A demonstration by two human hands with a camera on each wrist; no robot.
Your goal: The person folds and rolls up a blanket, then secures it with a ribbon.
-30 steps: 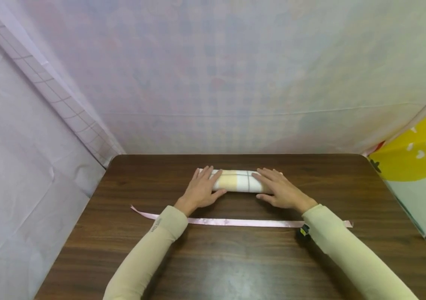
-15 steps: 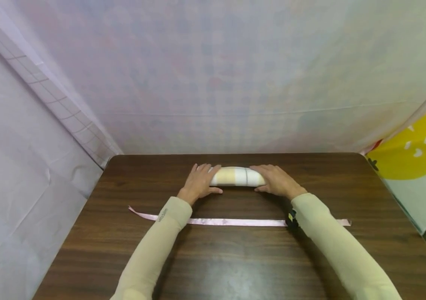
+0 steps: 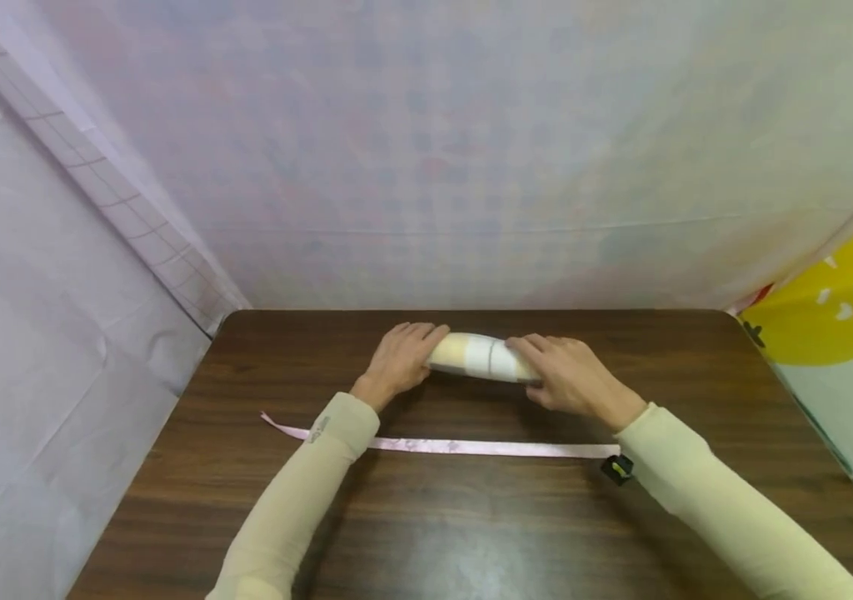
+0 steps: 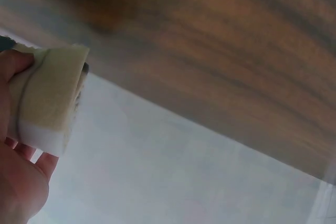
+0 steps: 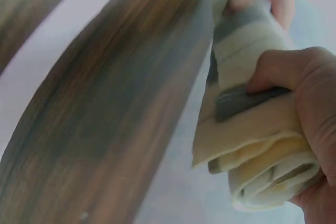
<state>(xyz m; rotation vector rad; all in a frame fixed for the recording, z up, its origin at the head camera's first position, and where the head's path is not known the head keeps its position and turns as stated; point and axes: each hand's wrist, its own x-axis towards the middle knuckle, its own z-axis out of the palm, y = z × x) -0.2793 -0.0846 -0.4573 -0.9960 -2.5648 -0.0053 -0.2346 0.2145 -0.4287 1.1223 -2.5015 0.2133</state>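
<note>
A rolled-up plaid towel (image 3: 482, 357) in white, yellow and grey is held up between both hands, near the table's far side. My left hand (image 3: 401, 358) grips its left end, thumb on one side and fingers on the other in the left wrist view. My right hand (image 3: 572, 375) holds the right end, with the thumb (image 5: 273, 72) pressed along a grey stripe. The coiled layers of the towel roll (image 5: 278, 177) show at that end in the right wrist view. Closer to me, a pink ribbon (image 3: 471, 447) stretches sideways under the forearms, its right end hidden by the sleeve.
The dark wood-grain table (image 3: 456, 525) ends just beyond the towel. A pale checked curtain (image 3: 434, 167) hangs behind it, and a white sheet (image 3: 29, 375) covers the left side. A small black device (image 3: 617, 468) sits at my right wrist.
Both hands have gone from lying flat over the towel roll to gripping its ends. The roll has come up off the table and now tilts slightly, right end lower.
</note>
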